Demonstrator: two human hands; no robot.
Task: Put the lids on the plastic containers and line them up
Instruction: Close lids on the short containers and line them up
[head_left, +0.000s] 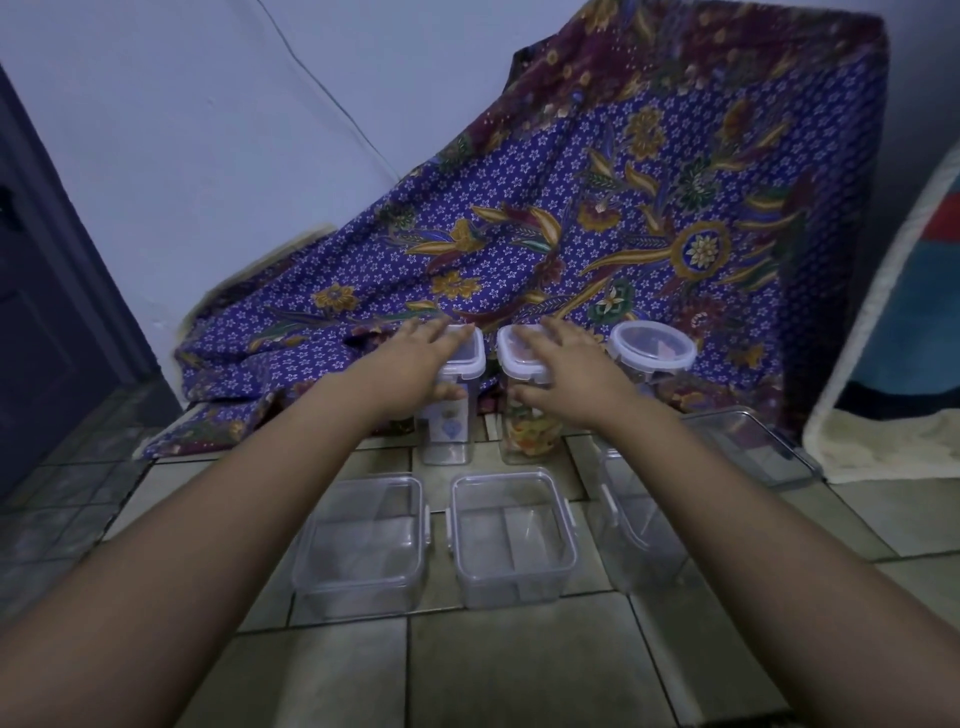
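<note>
You've got both arms stretched out over the tiled floor (519, 670), and each hand is on its own tall clear container in the back row. Your left hand (415, 364) lies flat on the lid of the left tall container (448, 441), fingers spread across the top and thumb down against the front wall, so it's more of a loose press than a real squeeze. Your right hand (576, 376) does the same on the middle tall container (530, 436), the one with colourful stuff inside, palm on the lid and thumb tucked on the front side. Just beside it on the right stands a round container (652, 353) with its lid already on, nobody touching it. All three sit right against the blue floral cloth (597, 208) draped behind them. Closer to you there's a front row of low square containers: the left square container (363, 545) and the middle square container (514, 540) are both open on top, side by side with a small gap. A third clear container (628, 519) is mostly hidden under your right forearm, and a flat clear lid (753, 447) lies on the floor just past it to the right.
</note>
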